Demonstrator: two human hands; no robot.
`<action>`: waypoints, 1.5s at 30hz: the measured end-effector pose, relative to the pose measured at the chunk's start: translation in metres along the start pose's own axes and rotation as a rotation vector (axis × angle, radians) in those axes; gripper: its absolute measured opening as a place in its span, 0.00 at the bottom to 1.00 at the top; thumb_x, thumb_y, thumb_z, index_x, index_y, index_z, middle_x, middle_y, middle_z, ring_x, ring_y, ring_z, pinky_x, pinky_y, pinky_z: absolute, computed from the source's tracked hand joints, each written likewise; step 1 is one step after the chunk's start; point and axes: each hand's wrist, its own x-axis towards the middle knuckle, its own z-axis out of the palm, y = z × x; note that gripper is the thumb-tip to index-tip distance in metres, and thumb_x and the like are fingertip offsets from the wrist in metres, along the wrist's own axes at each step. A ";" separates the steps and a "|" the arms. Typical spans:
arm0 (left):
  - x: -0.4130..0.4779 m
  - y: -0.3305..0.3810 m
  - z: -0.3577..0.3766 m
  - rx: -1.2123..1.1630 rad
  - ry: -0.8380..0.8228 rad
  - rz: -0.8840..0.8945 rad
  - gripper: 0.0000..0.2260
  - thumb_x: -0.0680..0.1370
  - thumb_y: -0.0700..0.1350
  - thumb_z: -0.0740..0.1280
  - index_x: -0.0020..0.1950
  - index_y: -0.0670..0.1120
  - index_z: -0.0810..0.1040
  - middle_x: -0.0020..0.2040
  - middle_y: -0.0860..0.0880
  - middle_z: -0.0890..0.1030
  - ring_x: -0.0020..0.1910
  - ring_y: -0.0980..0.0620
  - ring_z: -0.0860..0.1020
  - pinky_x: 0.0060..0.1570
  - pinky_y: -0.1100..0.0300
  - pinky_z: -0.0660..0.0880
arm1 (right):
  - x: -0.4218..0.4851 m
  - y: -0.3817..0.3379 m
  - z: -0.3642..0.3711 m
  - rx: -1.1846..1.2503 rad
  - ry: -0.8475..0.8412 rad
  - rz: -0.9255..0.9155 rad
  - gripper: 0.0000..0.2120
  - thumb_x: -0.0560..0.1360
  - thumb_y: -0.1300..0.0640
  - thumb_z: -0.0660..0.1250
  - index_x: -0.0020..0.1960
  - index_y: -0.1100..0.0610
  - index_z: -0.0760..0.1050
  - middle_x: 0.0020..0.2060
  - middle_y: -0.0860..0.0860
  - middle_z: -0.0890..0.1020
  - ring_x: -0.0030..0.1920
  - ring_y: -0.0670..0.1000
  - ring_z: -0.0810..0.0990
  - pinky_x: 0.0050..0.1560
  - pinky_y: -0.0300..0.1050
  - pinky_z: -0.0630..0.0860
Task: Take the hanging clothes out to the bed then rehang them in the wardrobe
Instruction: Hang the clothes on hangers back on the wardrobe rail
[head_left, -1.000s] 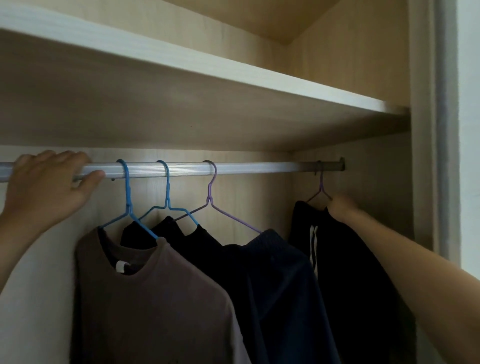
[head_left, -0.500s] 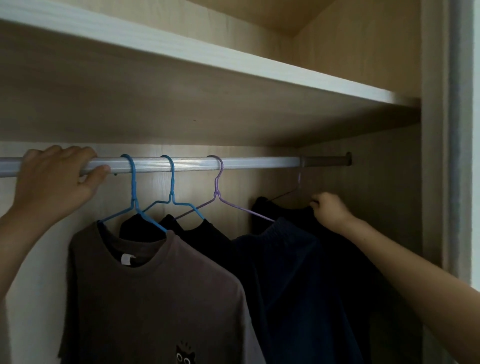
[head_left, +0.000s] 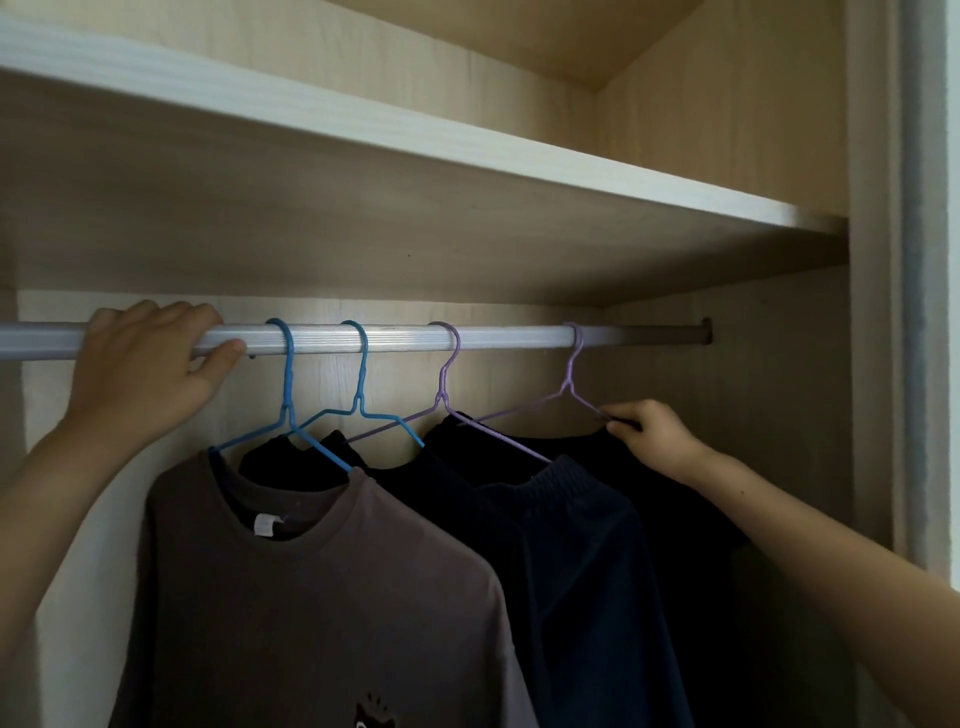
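Both hands are up at the wardrobe rail (head_left: 395, 336), the right one on the end hanger.

The left hand (head_left: 145, 364) is wrapped over the rail's left end, fingers on top and thumb beneath. The right hand (head_left: 655, 435) pinches the right shoulder of the rightmost purple hanger (head_left: 570, 370), which is hooked over the rail and carries a dark garment (head_left: 675, 499). Leftward hang a navy garment (head_left: 571, 571), a black top (head_left: 283, 460) and a brown T-shirt (head_left: 311, 597), all beneath a shelf (head_left: 415, 156). All four pieces are on the rail and no bed is in view, so either removal has not begun or rehanging is ending; I cannot tell which.
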 end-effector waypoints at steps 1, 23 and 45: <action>0.000 0.002 -0.001 0.029 0.000 0.008 0.19 0.75 0.59 0.52 0.44 0.46 0.75 0.36 0.47 0.76 0.37 0.42 0.74 0.40 0.49 0.66 | 0.001 -0.002 0.002 -0.011 -0.015 -0.005 0.14 0.77 0.65 0.64 0.62 0.63 0.78 0.60 0.56 0.81 0.63 0.53 0.77 0.63 0.37 0.66; -0.001 0.005 0.000 0.092 0.010 -0.010 0.18 0.76 0.59 0.52 0.42 0.48 0.74 0.37 0.48 0.78 0.38 0.43 0.74 0.45 0.49 0.64 | -0.014 -0.112 0.052 -0.014 -0.084 -0.155 0.12 0.78 0.60 0.59 0.50 0.58 0.82 0.32 0.53 0.80 0.38 0.52 0.79 0.46 0.44 0.74; -0.001 0.005 -0.006 0.084 -0.039 -0.007 0.18 0.77 0.58 0.54 0.45 0.46 0.75 0.41 0.47 0.81 0.41 0.43 0.75 0.44 0.52 0.62 | -0.026 -0.216 0.082 -0.096 -0.032 -0.339 0.12 0.74 0.63 0.57 0.43 0.61 0.80 0.39 0.60 0.83 0.42 0.63 0.80 0.43 0.52 0.78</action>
